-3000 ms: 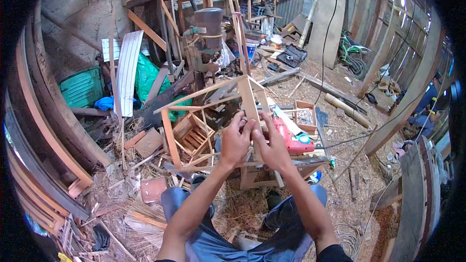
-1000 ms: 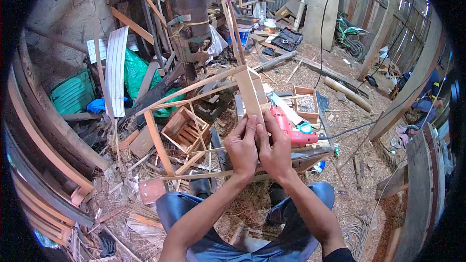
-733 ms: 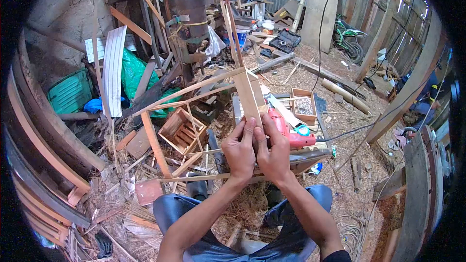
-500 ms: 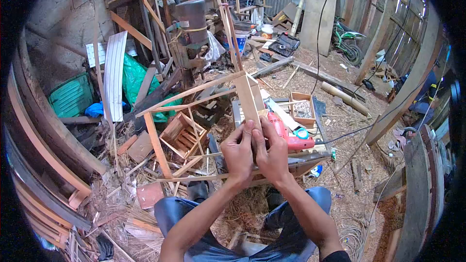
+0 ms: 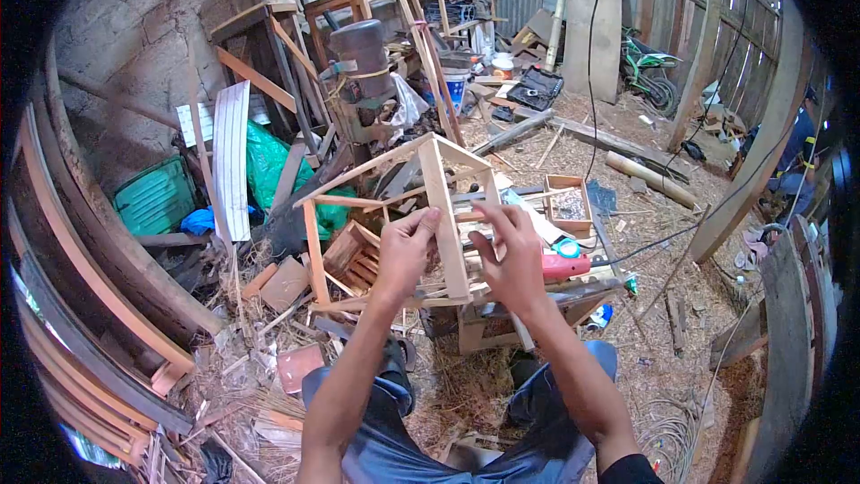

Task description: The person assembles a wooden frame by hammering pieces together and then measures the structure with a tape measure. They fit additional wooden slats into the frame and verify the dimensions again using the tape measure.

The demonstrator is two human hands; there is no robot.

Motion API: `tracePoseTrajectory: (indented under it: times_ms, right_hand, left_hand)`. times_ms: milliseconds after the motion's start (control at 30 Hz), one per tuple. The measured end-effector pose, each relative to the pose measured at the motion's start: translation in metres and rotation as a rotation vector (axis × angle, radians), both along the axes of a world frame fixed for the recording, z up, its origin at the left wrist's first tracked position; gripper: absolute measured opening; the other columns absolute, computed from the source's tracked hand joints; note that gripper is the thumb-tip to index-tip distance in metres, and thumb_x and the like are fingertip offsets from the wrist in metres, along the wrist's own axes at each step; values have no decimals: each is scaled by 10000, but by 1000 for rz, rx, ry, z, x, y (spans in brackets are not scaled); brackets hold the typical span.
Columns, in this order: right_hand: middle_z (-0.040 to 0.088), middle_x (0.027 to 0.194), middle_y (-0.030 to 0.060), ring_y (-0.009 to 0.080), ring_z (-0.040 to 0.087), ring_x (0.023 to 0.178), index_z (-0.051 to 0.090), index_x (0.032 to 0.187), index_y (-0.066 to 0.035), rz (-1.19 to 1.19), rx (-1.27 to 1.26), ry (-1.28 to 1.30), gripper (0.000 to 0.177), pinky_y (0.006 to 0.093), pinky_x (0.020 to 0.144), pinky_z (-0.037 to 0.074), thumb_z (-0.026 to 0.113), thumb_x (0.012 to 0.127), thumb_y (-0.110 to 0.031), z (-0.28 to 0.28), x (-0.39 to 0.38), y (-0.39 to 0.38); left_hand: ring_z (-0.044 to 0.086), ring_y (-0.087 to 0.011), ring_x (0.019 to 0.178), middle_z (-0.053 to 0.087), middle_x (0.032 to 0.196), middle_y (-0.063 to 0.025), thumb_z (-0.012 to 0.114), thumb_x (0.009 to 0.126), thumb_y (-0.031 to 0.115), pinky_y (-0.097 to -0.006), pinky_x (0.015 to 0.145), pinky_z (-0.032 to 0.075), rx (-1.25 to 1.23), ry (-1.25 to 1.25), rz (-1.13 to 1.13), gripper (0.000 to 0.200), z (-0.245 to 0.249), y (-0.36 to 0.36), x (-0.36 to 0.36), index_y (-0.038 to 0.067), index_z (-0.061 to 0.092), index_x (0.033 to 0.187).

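Note:
A light wooden frame (image 5: 442,224) made of thin strips stands in front of me, one wide upright board facing my hands. My left hand (image 5: 400,255) grips the left edge of that board, its thumb lying against the wood. To the right of the board is my right hand (image 5: 515,255), fingers apart and curved, holding nothing. Behind the right hand a red power tool (image 5: 566,266) lies on the low workbench (image 5: 582,291), partly hidden. Beside it rests a blue and white tape roll (image 5: 566,247).
A small wooden box (image 5: 568,202) sits at the bench's far side. Left of the frame is a slatted crate (image 5: 345,255). Wood scraps and shavings cover the floor. A black cable (image 5: 663,235) runs right from the tool. Another person (image 5: 793,157) is at far right.
My hands have come apart from their joined hold on the board. The frame now stands more upright, with its board lower and nearer. My right hand has opened and moved right.

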State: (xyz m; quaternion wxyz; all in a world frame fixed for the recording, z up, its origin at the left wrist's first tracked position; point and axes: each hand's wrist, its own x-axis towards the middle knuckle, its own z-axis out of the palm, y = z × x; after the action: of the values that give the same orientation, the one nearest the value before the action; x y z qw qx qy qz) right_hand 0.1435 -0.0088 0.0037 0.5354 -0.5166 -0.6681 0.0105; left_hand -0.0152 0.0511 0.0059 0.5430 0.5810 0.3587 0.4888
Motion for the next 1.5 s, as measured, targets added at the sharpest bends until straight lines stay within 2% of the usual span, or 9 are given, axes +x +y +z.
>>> tracePoseTrajectory:
  times_ms: [233, 400, 467, 500, 600, 767, 1233, 1433, 1500]
  right_hand:
    - [587, 1072, 146, 327, 553, 993, 482, 1337, -111, 157, 99, -78, 618, 420, 851, 442, 676, 758, -20, -2, 6, 15]
    - [589, 1044, 146, 322, 577, 930, 452, 1372, -112, 220, 140, -310, 690, 405, 796, 467, 649, 723, 16, -3, 11, 27]
    - [595, 993, 145, 327, 585, 905, 439, 1377, -98, 240, 132, -239, 711, 405, 782, 477, 637, 705, 27, -5, 12, 28]
    - [593, 970, 147, 326, 583, 916, 436, 1373, -82, 210, 149, -280, 713, 412, 801, 474, 641, 698, 24, -4, 13, 27]
    - [613, 943, 160, 334, 608, 888, 435, 1353, -42, 159, 207, -376, 684, 429, 786, 489, 646, 706, 25, -6, 13, 26]
    - [629, 1076, 208, 352, 640, 967, 421, 1358, -72, 186, 8, -113, 681, 396, 784, 520, 609, 722, 83, -21, 8, 23]
    - [627, 897, 230, 389, 621, 819, 369, 1380, -7, 199, 74, -202, 694, 451, 707, 496, 608, 734, 75, -20, 14, 17]
    - [633, 852, 207, 383, 614, 763, 293, 1432, -37, -65, 45, -399, 756, 442, 675, 501, 678, 799, -186, 11, 16, 8]
    - [626, 922, 184, 347, 609, 862, 356, 1401, -63, -148, -425, -499, 754, 433, 686, 502, 723, 771, -258, 36, 13, -6]
  left_hand:
    - [534, -57, 663, 629, 850, -6, 494, 994, 274, -216, 608, 459, 279, 201, 80, 388, -5, -5, 2, -15, 566, 1242]
    - [541, -96, 611, 637, 912, -92, 421, 1014, 311, -244, 511, 468, 22, 253, 45, 435, 1, -22, 17, -27, 490, 1280]
    - [585, -112, 577, 651, 759, -108, 454, 999, 288, -294, 497, 458, 187, 203, 220, 353, 3, -28, 23, -15, 576, 1133]
    - [640, -242, 596, 655, 759, -186, 466, 987, 269, -363, 516, 460, 160, 153, 217, 304, -1, -25, 23, -14, 573, 1015]
    - [612, -152, 640, 641, 814, -126, 447, 999, 267, -274, 476, 497, 340, 483, 188, 280, -5, -24, 16, 8, 542, 1049]
    - [623, -406, 717, 618, 784, -254, 494, 958, 180, -431, 610, 462, 515, 441, 281, 238, -3, -29, 25, -20, 610, 1014]
    - [616, -424, 728, 606, 751, -269, 479, 961, 173, -438, 592, 461, 486, 417, 266, 267, -3, -36, 34, -45, 625, 913]
    - [627, -438, 805, 632, 809, -285, 560, 899, 316, -491, 715, 500, 495, 597, 177, 378, 11, -18, 17, -57, 618, 885]
    - [627, -431, 826, 636, 844, -279, 585, 881, 334, -485, 730, 503, 563, 721, 109, 390, 26, -16, 9, -54, 617, 903]
